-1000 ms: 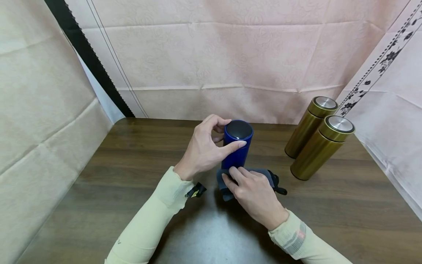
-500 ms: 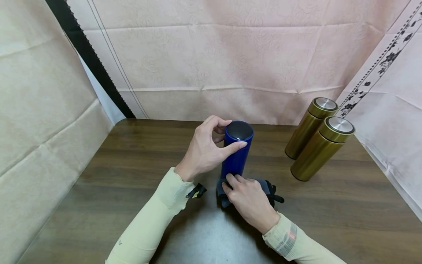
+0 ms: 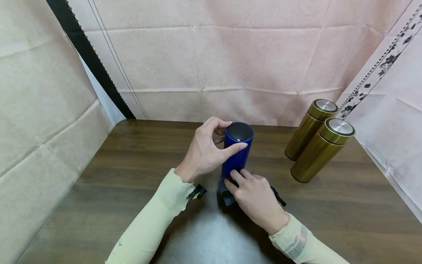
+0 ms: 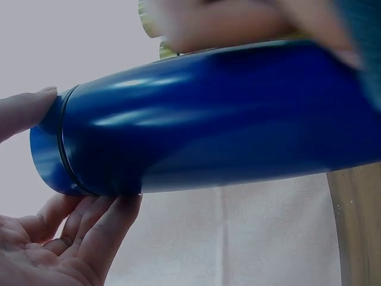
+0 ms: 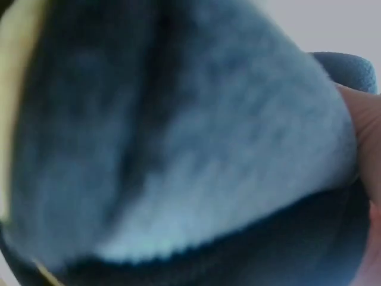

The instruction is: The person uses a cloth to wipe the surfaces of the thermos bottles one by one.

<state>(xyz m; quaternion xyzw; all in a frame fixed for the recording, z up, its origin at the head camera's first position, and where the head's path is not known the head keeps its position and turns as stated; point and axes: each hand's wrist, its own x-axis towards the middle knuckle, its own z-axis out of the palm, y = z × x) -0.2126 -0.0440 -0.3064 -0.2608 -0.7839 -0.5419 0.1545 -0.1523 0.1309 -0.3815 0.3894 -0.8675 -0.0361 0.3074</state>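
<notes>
A blue thermos bottle [image 3: 234, 161] with a dark top stands on the table. My left hand [image 3: 206, 150] grips it near the top, thumb on the near side and fingers on the far left; the left wrist view shows this hand [image 4: 89, 238] around the lid seam of the bottle [image 4: 226, 125]. Low on the bottle, my right hand [image 3: 255, 200] holds a blue-grey cloth [image 3: 226, 196] against the side. A black strip [image 3: 278, 196] pokes out behind that hand. The fuzzy cloth [image 5: 250, 137] fills most of the right wrist view, with part of the hand [image 5: 369, 131] at the right edge.
Two gold thermos bottles with silver-topped lids, a rear one [image 3: 304, 132] and a nearer one [image 3: 316, 156], stand close together at the right. Pale cloth hangings [image 3: 211, 66] surround the wooden table [image 3: 132, 176] at the back and sides.
The right hand slid down the blue bottle with the cloth, then came slightly back up and right, covering more of the cloth. The left hand stays on the bottle's top.
</notes>
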